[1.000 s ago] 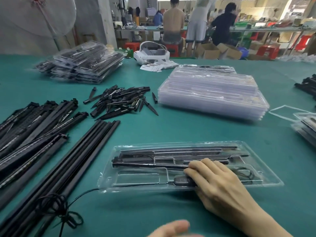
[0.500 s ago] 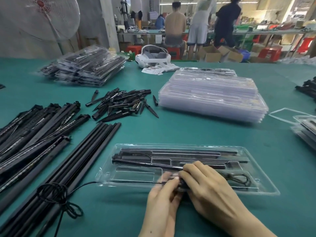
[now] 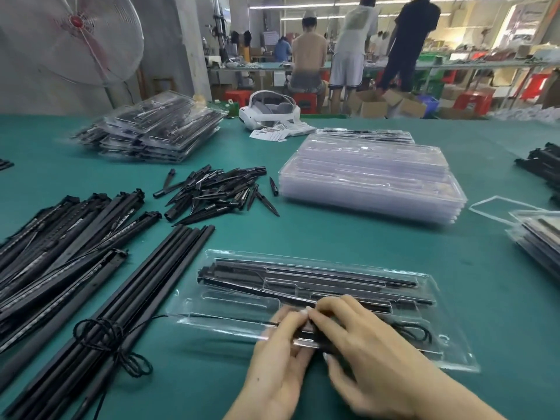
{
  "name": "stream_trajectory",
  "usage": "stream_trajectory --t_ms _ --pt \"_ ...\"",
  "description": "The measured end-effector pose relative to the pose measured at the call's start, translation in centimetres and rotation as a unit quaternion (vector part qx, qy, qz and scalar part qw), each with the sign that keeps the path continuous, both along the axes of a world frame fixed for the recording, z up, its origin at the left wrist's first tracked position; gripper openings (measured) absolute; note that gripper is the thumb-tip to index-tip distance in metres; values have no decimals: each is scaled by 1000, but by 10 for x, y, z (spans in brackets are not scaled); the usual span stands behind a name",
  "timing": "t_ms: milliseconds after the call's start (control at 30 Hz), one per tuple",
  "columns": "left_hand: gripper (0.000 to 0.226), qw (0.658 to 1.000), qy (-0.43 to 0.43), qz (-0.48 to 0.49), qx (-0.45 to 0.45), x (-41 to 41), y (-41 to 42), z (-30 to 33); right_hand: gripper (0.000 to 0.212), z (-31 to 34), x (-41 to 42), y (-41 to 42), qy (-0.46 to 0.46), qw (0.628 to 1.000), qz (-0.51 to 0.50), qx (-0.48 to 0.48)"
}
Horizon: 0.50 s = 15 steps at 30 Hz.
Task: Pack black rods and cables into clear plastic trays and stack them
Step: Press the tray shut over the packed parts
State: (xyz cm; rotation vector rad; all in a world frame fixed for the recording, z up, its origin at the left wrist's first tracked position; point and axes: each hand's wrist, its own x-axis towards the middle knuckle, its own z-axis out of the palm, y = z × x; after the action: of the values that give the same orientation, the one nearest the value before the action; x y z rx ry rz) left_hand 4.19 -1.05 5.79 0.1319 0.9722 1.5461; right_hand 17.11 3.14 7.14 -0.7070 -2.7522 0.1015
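Pinching a small black cable part (image 3: 315, 333) between both the left hand (image 3: 278, 356) and right hand (image 3: 372, 356), the person seats it in the near row of the tray (image 3: 454, 356) under the fingers, rods (image 3: 303, 277) already packed just beyond, stacking not yet done.

1 second ago only my right hand (image 3: 372, 353) was on the clear tray (image 3: 448, 344), fingers laid over the small black cable part (image 3: 321, 338) near its front edge, with my left hand (image 3: 281, 359) just a fingertip at the bottom of view. Half a second ago the left had come up beside it. Now both hands sit together over that part, fingertips meeting on it, and the left has pushed a little further onto the tray. My view has tipped up slightly, showing more of the room.
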Motion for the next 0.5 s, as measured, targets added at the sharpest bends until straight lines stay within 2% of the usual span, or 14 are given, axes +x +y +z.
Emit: stream_trajectory --t_ms 67,133,167,200,267,300,400,500 --pt "6 1000 16 -15 7 0 -2 1 44 9 12 0 57 993 1 -102" --pt "9 999 30 -19 8 3 -3 3 41 21 20 3 140 968 -21 -208" --pt "13 999 36 -17 11 5 -4 3 41 24 23 7 183 956 -43 -227" --pt "17 999 42 -17 17 7 -4 4 45 26 25 11 207 958 -67 -188" --pt "23 998 58 -25 24 11 -5 7 65 30 23 21 161 977 -116 -71" --pt "23 997 68 -31 24 13 -7 8 77 30 20 25 115 983 -131 -61" --pt "24 995 85 -48 18 16 -11 9 89 26 11 34 -27 980 -156 -121" --pt "26 995 87 -49 9 13 -15 8 93 26 7 40 -43 973 -148 -173"
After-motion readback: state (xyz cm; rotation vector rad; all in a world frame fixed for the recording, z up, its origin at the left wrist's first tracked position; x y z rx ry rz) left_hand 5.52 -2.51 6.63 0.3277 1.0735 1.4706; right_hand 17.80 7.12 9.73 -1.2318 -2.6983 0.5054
